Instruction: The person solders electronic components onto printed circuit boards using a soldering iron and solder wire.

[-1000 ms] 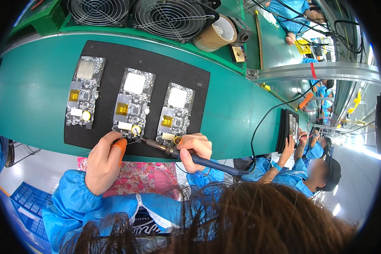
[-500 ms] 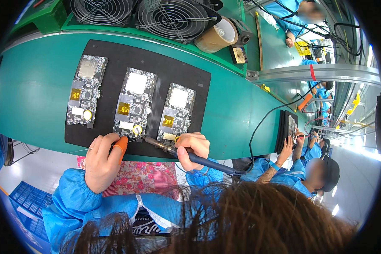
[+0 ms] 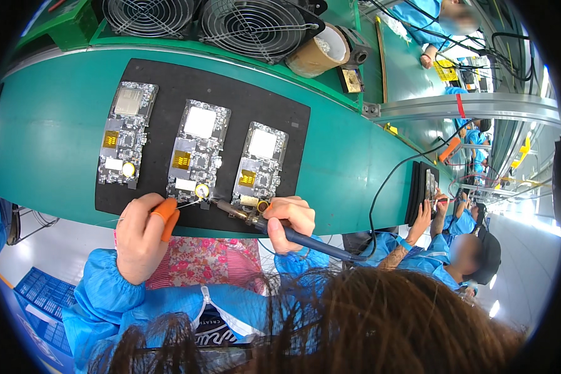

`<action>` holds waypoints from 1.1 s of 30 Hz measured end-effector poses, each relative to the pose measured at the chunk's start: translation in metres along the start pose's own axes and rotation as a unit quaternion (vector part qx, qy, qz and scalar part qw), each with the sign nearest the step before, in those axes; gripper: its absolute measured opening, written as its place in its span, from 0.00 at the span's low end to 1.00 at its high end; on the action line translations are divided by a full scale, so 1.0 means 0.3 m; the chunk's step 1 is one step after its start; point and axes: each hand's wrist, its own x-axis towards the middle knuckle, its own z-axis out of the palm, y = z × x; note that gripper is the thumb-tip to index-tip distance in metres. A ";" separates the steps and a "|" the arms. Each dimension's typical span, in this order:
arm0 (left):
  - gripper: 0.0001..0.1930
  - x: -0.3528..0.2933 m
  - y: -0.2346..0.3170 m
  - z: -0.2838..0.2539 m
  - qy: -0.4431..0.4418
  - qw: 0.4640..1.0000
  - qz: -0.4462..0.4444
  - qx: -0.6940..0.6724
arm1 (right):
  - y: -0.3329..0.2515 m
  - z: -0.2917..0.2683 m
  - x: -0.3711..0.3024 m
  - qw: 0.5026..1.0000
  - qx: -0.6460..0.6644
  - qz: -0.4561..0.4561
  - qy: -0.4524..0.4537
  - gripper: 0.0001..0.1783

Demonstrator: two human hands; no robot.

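Three circuit boards lie side by side on a black mat (image 3: 168,81): a left board (image 3: 121,140), a middle board (image 3: 199,153) and a right board (image 3: 263,163). Each carries a round, yellow-rimmed part near its lower end. My right hand (image 3: 291,219) grips a blue-handled soldering iron (image 3: 311,242), its tip just right of the middle board's round part (image 3: 202,190). Orange finger covers are on my left hand (image 3: 140,235), which is closed on a thin solder wire (image 3: 188,204). The wire's end reaches toward that same round part; whether it touches is too small to tell.
Two caged fans (image 3: 252,28) stand behind the green table (image 3: 50,131), beside a brown tub (image 3: 318,53) and a soldering-iron stand (image 3: 352,80). The iron's black cable (image 3: 380,193) loops across the right side. A co-worker's hands (image 3: 422,221) work at the far right.
My left hand has drawn back a little to the left, and more wire shows. The iron's tip and my right hand have shifted slightly right, away from the round part.
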 end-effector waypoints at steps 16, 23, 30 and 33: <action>0.12 -0.002 -0.019 0.018 -0.026 0.999 0.018 -0.015 | 0.002 0.025 0.011 0.999 0.005 0.013 -0.051 0.03; 0.14 0.002 -0.017 0.024 -0.032 0.999 0.027 -0.007 | 0.005 0.037 0.008 0.999 0.009 0.007 -0.039 0.04; 0.12 0.026 -0.009 0.047 -0.054 0.997 0.061 0.001 | 0.009 0.038 0.006 0.999 0.015 0.012 -0.041 0.04; 0.13 0.043 -0.003 0.048 -0.064 0.996 0.059 -0.001 | 0.012 0.036 0.004 0.998 0.020 0.012 -0.051 0.04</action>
